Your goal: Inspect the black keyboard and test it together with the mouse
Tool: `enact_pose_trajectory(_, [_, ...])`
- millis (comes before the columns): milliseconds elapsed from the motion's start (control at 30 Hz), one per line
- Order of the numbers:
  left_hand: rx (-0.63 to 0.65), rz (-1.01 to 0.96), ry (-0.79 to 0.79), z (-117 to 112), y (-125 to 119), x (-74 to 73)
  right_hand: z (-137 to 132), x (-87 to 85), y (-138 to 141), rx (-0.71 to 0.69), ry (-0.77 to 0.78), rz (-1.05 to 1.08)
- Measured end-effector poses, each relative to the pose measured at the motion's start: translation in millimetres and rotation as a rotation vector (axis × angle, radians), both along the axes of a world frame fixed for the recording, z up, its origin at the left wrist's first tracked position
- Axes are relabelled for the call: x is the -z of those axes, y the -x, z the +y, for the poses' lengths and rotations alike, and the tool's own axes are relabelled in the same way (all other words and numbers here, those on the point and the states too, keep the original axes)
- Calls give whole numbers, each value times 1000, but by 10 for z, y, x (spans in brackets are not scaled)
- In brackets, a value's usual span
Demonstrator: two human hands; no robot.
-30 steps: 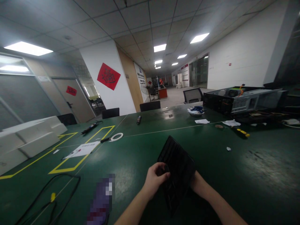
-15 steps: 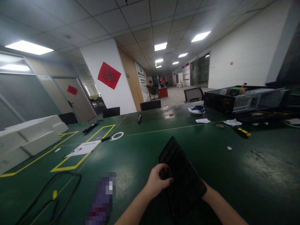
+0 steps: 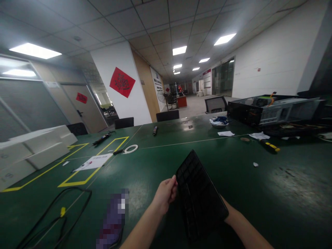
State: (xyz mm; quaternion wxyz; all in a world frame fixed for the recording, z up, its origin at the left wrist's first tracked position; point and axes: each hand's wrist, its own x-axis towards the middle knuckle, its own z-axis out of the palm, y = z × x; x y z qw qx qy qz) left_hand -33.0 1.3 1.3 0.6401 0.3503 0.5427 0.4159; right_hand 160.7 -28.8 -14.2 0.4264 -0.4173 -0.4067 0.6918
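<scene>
Tilted above the near part of the table is a flat black panel, its face marked off in a grid of rectangular cells. My left hand is closed at the panel's left edge, thumb and fingers pinched together there. From the right, my right hand reaches behind the panel and supports it; its fingers are hidden by the panel. A blurred-out purple item lies on the table to the left of my left forearm.
The green table carries a black cable, white boxes, a paper sheet and a white ring. An opened computer case, a yellow-black tool and a bowl are farther off to the right.
My left hand has moved left from the panel's face to its left edge, and its fingers have closed together. The panel and right hand stay nearly in place.
</scene>
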Motion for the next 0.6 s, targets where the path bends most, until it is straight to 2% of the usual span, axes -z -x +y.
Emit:
enact_pose_trajectory(133, [220,37,-83,-51,23,-78,-15,-16,1,-3,-42,-41])
enact_pose_trajectory(233, [314,78,-203,-81,7,-84,13,18,14,-2,-73,-73])
enact_pose_trajectory(433, [360,185,-246,-111,-78,-5,97,168,26,10,-71,-46])
enact_pose_trajectory(600, [351,188,-257,-107,-111,54,58,96,17,-25,-101,-79])
